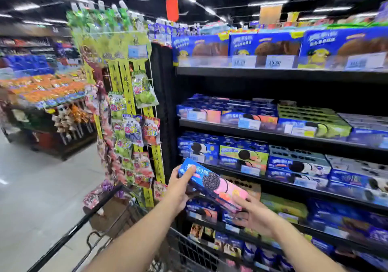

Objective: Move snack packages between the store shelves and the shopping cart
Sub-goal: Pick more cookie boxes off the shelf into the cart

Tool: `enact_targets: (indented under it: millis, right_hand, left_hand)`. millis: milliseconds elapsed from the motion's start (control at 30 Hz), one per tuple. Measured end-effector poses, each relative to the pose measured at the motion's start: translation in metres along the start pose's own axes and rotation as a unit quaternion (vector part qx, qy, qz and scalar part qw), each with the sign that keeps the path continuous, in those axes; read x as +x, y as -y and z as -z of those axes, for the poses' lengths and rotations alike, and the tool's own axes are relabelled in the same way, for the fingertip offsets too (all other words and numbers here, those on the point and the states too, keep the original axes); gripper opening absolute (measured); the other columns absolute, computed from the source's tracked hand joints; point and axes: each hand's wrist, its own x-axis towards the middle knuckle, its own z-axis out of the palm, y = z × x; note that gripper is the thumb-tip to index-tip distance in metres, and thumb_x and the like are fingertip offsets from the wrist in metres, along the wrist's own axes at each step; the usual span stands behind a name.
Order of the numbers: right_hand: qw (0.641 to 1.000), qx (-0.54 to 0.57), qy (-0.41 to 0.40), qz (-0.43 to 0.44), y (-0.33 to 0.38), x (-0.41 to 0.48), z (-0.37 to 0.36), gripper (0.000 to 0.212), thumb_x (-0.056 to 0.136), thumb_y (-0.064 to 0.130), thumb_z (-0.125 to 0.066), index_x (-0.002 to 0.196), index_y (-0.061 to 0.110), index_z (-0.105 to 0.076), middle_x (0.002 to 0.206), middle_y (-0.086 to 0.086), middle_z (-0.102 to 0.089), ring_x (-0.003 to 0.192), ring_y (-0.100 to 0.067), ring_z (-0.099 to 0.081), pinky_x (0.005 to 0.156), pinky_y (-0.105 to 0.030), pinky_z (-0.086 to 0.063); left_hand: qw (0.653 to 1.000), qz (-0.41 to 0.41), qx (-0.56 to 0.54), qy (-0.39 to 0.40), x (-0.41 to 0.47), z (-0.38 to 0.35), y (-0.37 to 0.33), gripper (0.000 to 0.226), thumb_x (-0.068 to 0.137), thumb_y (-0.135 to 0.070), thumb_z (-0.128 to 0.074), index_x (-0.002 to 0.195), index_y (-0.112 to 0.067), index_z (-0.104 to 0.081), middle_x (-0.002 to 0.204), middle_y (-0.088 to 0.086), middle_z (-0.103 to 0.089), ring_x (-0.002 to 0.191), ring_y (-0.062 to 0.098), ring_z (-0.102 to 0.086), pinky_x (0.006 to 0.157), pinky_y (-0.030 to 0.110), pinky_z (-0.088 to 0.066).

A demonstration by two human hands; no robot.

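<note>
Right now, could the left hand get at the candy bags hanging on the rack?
Probably not yet: the left hand grips the cookie box; the candy bags hang close with nothing between.

One left hand (178, 190), one right hand (255, 217), one held cookie box (212, 184), one cart (94, 212), one red lantern (172, 8).

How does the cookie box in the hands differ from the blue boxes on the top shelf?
The cookie box is slim and held tilted; the top-shelf boxes are bulkier and stand upright. It shows a black cookie on pink; they show brown cakes. Both are mainly blue.
</note>
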Motion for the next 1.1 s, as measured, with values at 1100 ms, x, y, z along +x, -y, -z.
enact_targets:
  millis: [1100]
  right_hand:
    - [0.772, -0.516, -0.316, 0.194, 0.307, 0.161, -0.036, 0.104, 0.078, 0.067, -0.071, 0.159, 0.026, -0.020, 0.069, 0.003, -0.055, 0.054, -0.008, -0.055, 0.047, -0.021, -0.037]
  left_hand:
    - [0.666, -0.467, 0.580, 0.031, 0.212, -0.030, -0.163, 0.051, 0.098, -0.035, -0.060, 0.144, -0.016, -0.050, 0.144, 0.002, -0.043, 0.136, 0.022, -0.038, 0.109, 0.039, -0.042]
